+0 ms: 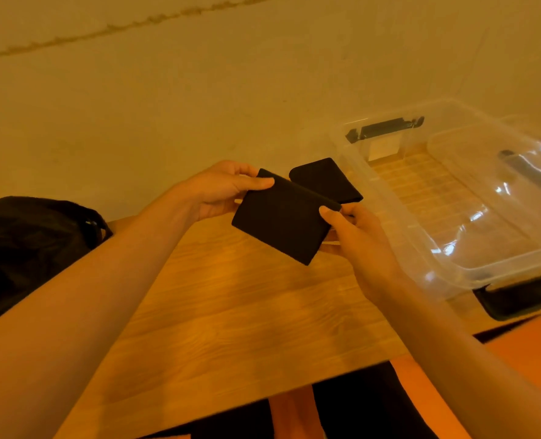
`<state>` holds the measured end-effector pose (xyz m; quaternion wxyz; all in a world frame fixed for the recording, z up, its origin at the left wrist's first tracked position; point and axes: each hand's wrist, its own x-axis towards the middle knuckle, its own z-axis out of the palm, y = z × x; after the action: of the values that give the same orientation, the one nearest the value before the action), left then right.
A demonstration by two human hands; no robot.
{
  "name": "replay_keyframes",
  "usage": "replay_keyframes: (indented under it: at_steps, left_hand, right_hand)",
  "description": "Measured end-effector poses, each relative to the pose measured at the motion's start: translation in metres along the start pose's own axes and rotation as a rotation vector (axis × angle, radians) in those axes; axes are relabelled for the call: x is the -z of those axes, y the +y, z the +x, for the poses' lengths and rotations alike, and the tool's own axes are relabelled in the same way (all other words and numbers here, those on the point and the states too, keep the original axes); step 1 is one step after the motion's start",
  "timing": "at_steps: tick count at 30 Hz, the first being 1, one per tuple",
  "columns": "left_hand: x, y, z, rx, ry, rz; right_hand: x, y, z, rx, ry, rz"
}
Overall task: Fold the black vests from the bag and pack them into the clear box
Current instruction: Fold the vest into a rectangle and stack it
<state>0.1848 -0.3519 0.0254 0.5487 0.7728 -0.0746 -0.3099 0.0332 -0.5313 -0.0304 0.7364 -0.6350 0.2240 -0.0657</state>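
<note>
Now both hands [221, 191] [354, 236] grip folded vest [281, 220].

One head-worn wide-angle view; forward and downward; close over the wooden table [231, 312]

left hand [218, 191] + right hand [354, 236] — pinch folded vest [281, 217] above table [231, 312] | clear box [389, 198] — right

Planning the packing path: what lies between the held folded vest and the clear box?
Head view: the right hand gripping the held vest, plus another folded vest on the table.
</note>
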Motion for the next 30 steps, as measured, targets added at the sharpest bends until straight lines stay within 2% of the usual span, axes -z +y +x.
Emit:
replay_keyframes:
  at_steps: [3, 6, 13, 21, 30]
  left_hand:
    - [-0.016, 0.021, 0.026, -0.041, 0.060, -0.005]
    - [-0.031, 0.036, 0.055, -0.088, 0.096, 0.038]
    - [-0.051, 0.058, 0.109, -0.114, 0.064, 0.192]
    - [-0.053, 0.059, 0.155, -0.085, 0.021, 0.247]
    - [-0.070, 0.041, 0.168, -0.223, 0.011, 0.411]
  right_hand:
    - [-0.003, -0.001, 0.001, 0.032, 0.168, 0.042]
    - [-0.009, -0.004, 0.004, -0.020, 0.263, 0.193]
    - [-0.024, -0.006, 0.028, -0.107, 0.497, 0.440]
    - [-0.033, -0.012, 0.041, -0.147, 0.561, 0.518]
    - [-0.036, 0.006, 0.055, -0.148, 0.666, 0.485]
